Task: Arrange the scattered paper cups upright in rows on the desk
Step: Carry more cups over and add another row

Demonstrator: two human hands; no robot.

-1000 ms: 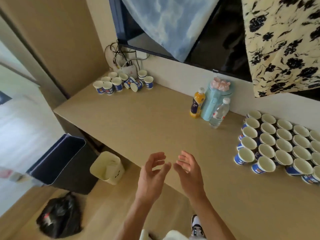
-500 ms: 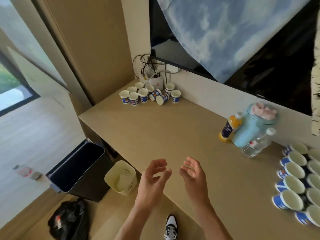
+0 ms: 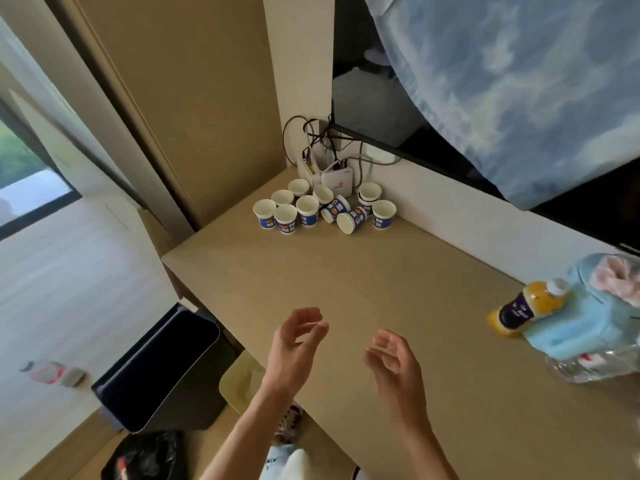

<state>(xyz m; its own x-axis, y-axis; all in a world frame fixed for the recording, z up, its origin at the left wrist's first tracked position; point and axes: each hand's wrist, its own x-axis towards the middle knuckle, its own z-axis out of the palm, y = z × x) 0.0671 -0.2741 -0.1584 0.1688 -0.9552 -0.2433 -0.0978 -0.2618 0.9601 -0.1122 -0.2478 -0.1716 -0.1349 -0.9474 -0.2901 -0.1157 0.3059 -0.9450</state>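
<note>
Several white and blue paper cups (image 3: 308, 209) are clustered in the far left corner of the desk (image 3: 346, 282). Most stand upright. Two of them, a tipped cup (image 3: 351, 220) and another (image 3: 334, 209), lie on their sides. My left hand (image 3: 294, 348) and my right hand (image 3: 394, 365) hover empty over the desk's near edge, fingers loosely curled, well short of the cups.
A white router (image 3: 337, 180) with tangled cables sits behind the cups. An orange juice bottle (image 3: 526, 306), a light blue container (image 3: 595, 313) and a clear water bottle (image 3: 599, 365) stand at the right. A dark bin (image 3: 159, 368) and a cream bin (image 3: 239, 382) are on the floor at left.
The view has swung left and closer to the corner cups. The arranged rows of cups at the right have left the frame. My hands stay empty and have spread slightly apart.
</note>
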